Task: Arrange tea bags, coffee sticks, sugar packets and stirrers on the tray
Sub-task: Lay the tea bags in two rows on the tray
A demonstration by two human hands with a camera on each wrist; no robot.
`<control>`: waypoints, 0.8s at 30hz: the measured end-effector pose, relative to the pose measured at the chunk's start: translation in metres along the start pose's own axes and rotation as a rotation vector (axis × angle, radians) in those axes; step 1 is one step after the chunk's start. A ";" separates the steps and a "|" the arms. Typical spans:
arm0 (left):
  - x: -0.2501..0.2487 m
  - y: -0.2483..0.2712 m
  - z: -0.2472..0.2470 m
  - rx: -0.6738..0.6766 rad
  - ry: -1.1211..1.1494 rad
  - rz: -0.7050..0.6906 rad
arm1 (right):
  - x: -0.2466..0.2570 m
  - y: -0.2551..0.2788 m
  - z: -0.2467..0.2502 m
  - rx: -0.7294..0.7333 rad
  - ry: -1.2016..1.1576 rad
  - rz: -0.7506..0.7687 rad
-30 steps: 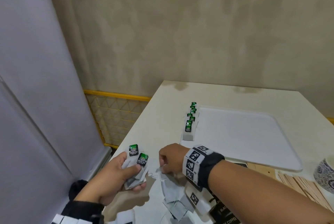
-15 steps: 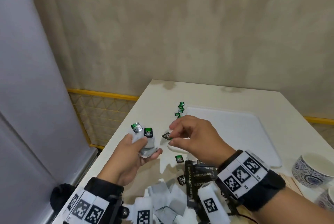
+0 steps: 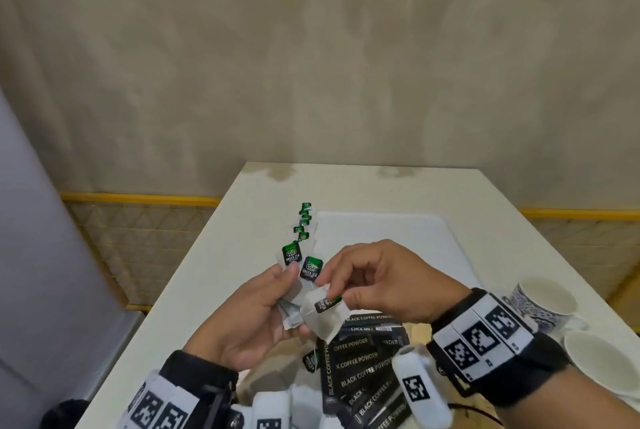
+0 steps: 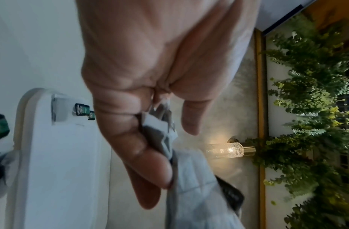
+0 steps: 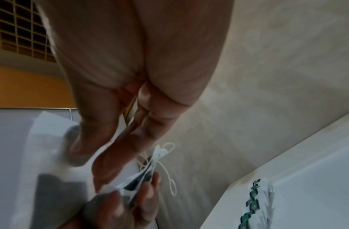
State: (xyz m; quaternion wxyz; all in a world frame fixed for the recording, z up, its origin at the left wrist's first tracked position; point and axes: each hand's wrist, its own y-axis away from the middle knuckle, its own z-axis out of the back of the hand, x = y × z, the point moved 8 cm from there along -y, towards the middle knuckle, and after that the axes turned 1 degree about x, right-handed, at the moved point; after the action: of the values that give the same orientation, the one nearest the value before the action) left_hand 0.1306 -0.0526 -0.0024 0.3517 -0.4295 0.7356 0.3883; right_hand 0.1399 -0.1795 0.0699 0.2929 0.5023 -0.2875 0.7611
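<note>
With the left hand [image 3: 249, 311] gripping a bunch of green tea bags [image 3: 304, 272] and the right hand [image 3: 377, 276] pinching one bag's tag [image 3: 327, 304] between them, free its string before laying it on the tray [image 3: 398, 231] beyond.

tea bags [image 3: 304, 220] on tray [image 3: 398, 231] left edge | coffee sticks [image 3: 363, 359] before tray

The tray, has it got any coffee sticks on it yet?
No. The white tray carries only a row of tea bags along its left edge; the black coffee sticks lie on the table.
</note>
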 end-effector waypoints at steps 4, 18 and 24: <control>-0.002 -0.002 -0.005 0.064 -0.069 -0.026 | -0.008 -0.005 0.011 -0.034 0.100 -0.012; -0.015 -0.016 0.026 -0.258 -0.117 -0.335 | -0.073 -0.009 0.014 -0.302 -0.305 -0.440; -0.014 -0.021 0.043 -0.459 -0.093 -0.421 | -0.087 -0.011 -0.016 -0.269 -0.583 -0.535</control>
State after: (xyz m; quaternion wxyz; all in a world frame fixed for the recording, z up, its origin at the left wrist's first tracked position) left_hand 0.1628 -0.0168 -0.0161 0.3515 -0.6223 0.5066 0.4822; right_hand 0.1666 -0.1739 -0.0148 0.4495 0.7110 -0.3146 0.4399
